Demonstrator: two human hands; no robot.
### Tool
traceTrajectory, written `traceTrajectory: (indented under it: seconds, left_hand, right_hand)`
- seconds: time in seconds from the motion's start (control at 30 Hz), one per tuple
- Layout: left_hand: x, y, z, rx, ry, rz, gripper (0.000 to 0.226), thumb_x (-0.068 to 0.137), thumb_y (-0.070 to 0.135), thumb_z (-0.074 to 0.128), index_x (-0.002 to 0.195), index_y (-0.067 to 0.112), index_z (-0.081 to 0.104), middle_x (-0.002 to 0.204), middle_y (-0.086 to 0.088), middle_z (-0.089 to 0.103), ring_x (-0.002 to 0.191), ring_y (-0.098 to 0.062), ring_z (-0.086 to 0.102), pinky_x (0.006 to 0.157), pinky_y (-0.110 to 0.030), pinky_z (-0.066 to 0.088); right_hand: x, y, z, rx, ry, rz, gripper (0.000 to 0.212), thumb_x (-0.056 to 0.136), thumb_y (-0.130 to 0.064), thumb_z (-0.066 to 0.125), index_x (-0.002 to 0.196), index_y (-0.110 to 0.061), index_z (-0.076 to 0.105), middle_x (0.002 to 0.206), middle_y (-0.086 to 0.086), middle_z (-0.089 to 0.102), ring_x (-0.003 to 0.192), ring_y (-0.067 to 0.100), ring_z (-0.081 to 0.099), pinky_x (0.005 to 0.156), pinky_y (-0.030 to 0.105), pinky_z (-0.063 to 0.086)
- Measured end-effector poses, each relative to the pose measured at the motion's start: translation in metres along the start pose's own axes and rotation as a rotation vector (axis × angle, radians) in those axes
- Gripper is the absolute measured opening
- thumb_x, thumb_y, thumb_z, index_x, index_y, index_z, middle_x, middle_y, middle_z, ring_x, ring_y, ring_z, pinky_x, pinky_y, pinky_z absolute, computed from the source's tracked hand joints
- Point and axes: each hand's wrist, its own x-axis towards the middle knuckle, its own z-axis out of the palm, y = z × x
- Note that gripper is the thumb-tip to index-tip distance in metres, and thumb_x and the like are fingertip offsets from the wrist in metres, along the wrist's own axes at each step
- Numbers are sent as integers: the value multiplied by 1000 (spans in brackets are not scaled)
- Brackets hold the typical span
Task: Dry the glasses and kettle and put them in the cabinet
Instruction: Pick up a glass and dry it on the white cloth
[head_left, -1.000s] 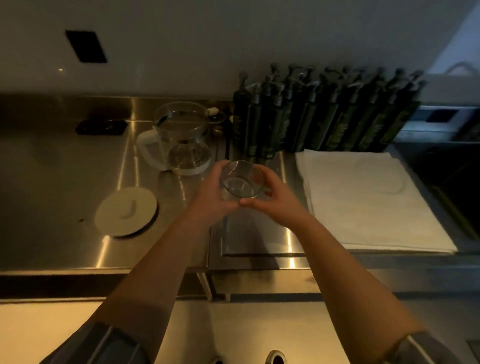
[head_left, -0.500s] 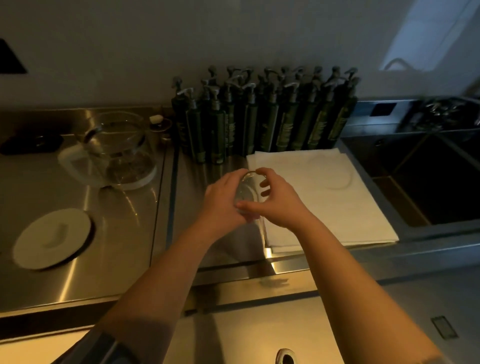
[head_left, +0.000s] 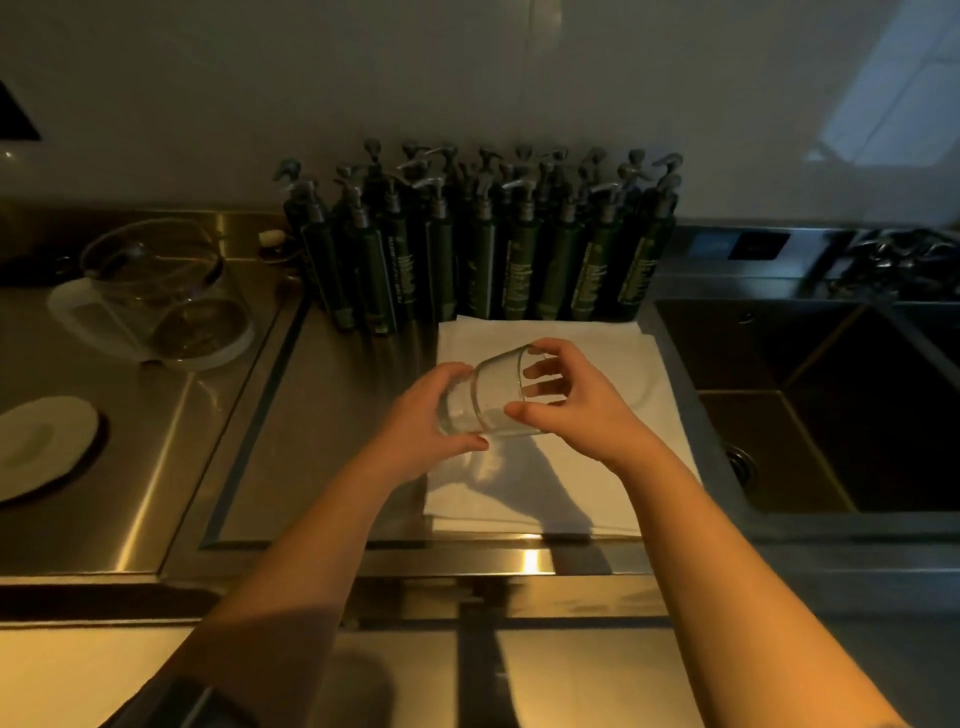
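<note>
Left hand (head_left: 434, 415): curled round base of glass (head_left: 491, 397), thumb under.
Right hand (head_left: 566, 400): curled at mouth end of glass, fingers seen through the wall, thumb near rim.
Glass: tilted on its side, held above towel (head_left: 597, 467), not touching it.
Kettle (head_left: 156, 301): well left of towel, upright, no lid on.
Lid (head_left: 44, 444): left of towel, nearer than kettle.
Bottles (head_left: 483, 254): just behind towel.
Sink (head_left: 831, 405): right of towel.
Step, likely: bring glass down to towel for drying.
Advice: keep both grips firm, wet glass may slip; lower slowly, wipe inside too.
</note>
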Motion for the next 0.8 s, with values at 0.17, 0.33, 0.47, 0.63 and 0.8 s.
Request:
traceTrajectory:
  seconds: [0.17, 0.33, 0.47, 0.63, 0.8]
  left_hand:
    - [1, 13, 0, 4, -39, 17, 75, 64, 25, 88, 129, 28, 50, 121, 15, 49, 100, 13, 48, 80, 1, 37]
    - [5, 22, -5, -74, -113, 50, 74, 62, 26, 88, 126, 33, 51, 127, 14, 48, 106, -1, 58, 84, -16, 50]
    - [11, 29, -9, -11, -113, 107, 74, 63, 29, 88, 127, 33, 52, 125, 15, 46, 107, -1, 53, 84, -9, 46]
    - [20, 36, -6, 54, -110, 158, 76, 66, 26, 86, 133, 28, 50, 124, 13, 43, 108, -3, 48, 87, -4, 38]
    - [29, 38, 8, 97, -98, 199, 78, 67, 25, 85, 135, 32, 48, 125, 11, 41, 112, -8, 47, 95, -23, 43]
  right_hand:
    - [-5, 23, -26, 123, -143, 92, 67, 77, -22, 75, 134, -25, 40, 121, 2, 55, 104, 16, 61, 82, 28, 54]
    - [-7, 42, -43, 45, -286, 163, 67, 79, -24, 74, 135, -27, 37, 128, -1, 51, 115, 14, 54, 94, 28, 49]
    - [-2, 52, -40, -74, -325, 178, 80, 65, -41, 78, 134, -31, 39, 131, -7, 48, 124, 15, 46, 104, 36, 43]
    - [3, 50, -23, -190, -211, 77, 102, 69, -30, 83, 149, -30, 20, 141, -12, 31, 128, 8, 34, 101, 25, 32]
    - [10, 54, -3, -264, -94, -37, 88, 68, -29, 84, 141, -23, 36, 139, -1, 44, 123, 15, 44, 101, 31, 39]
